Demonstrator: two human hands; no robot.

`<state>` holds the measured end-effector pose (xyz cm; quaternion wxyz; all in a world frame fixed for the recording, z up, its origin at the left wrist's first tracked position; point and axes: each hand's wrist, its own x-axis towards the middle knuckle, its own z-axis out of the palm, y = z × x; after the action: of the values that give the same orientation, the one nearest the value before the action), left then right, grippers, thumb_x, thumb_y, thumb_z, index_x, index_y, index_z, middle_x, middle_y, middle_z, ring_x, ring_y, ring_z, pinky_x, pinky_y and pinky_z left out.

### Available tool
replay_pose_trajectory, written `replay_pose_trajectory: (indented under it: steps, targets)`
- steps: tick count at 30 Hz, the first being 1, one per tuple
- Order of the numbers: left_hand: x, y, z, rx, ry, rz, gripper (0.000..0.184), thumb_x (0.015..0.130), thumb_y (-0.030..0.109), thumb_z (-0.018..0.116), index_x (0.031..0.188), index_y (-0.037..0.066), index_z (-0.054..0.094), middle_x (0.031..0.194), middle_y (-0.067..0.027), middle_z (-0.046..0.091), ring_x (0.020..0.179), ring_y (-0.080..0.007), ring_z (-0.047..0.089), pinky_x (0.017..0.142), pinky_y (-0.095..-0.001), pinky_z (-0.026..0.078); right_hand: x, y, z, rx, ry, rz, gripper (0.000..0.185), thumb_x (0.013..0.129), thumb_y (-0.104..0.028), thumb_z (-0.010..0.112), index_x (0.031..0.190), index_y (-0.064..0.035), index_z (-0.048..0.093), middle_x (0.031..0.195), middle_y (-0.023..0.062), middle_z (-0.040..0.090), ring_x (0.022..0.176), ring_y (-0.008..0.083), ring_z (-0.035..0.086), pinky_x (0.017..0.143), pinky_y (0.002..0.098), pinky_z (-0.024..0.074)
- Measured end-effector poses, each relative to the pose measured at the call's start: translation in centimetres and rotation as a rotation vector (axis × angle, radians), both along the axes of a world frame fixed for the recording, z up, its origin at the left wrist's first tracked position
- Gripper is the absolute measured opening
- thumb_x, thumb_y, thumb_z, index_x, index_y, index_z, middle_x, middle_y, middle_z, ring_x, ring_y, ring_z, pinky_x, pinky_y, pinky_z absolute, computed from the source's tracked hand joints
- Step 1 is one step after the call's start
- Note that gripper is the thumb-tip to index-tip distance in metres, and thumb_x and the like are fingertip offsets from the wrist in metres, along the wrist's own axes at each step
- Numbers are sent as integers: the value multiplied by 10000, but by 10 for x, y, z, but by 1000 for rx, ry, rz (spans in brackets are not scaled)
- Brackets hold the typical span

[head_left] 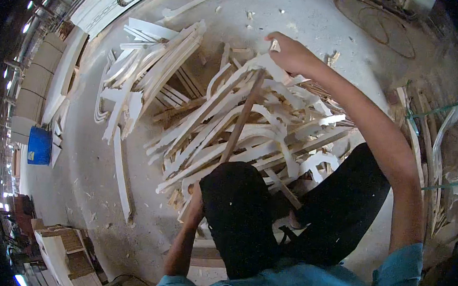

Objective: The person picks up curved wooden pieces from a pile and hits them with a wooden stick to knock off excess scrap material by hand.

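My right hand [285,52] reaches out over the far side of a pile of white and bare wood offcuts [230,132]. Its fingers are closed round the end of a pale wood piece [274,45]. Low beside my left knee, my left hand [195,202] is closed against a wood piece at the near edge of the pile; its fingers are partly hidden. Between the two hands a brown stick [242,117] lies across the offcuts, its lower end by my knee.
A stack of white-faced pieces [159,67] lies at the pile's upper left. One long strip [122,177] rests on the floor. A blue bucket [40,146] stands far left, boxes [69,254] lower left. Green-strapped wood strips [428,137] lie at the right.
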<state>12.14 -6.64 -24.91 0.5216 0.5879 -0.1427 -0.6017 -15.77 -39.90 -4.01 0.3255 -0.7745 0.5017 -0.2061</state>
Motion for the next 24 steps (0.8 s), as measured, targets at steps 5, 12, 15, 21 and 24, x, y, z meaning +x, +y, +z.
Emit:
replay_pose_trajectory:
  steps: [5, 12, 15, 21, 24]
  targets:
    - [-28, 5, 116, -84, -788, -368, 207, 957, 136, 584, 1026, -39, 671, 937, -100, 698, 792, -168, 599, 737, -301, 497, -4, 0, -1, 62, 69, -47, 435, 960, -245, 560, 1381, -198, 457, 823, 122, 633, 523, 176, 574, 505, 363, 487]
    - [-26, -3, 99, -290, -903, -374, 186, 948, 130, 555, 1034, -6, 649, 858, -246, 670, 854, -369, 686, 767, -442, 520, -9, -7, -14, -51, -24, 30, 448, 963, -185, 563, 1397, -198, 449, 810, 89, 594, 497, 135, 466, 544, 346, 467]
    - [-16, -4, 105, -91, -982, -666, 237, 962, 199, 530, 1035, -7, 624, 896, -283, 659, 894, -484, 626, 764, -511, 495, -4, 8, 2, -68, 8, 37, 483, 960, -161, 560, 1424, -192, 429, 793, 74, 577, 525, 117, 440, 562, 355, 458]
    - [-4, 11, 125, -143, -583, -154, 389, 975, 345, 614, 1063, -31, 568, 953, -276, 681, 904, -473, 655, 753, -479, 514, -23, 10, -1, 15, 164, 107, 657, 946, -138, 571, 1535, -240, 299, 807, 78, 615, 571, 109, 518, 588, 332, 485]
    - [55, 18, 97, 150, -1099, -65, 362, 986, 334, 595, 1056, -19, 560, 927, -266, 683, 893, -444, 672, 730, -461, 521, -41, -5, -19, 28, 319, 314, 734, 941, -177, 583, 1570, -259, 213, 687, 137, 648, 521, 207, 626, 595, 395, 550]
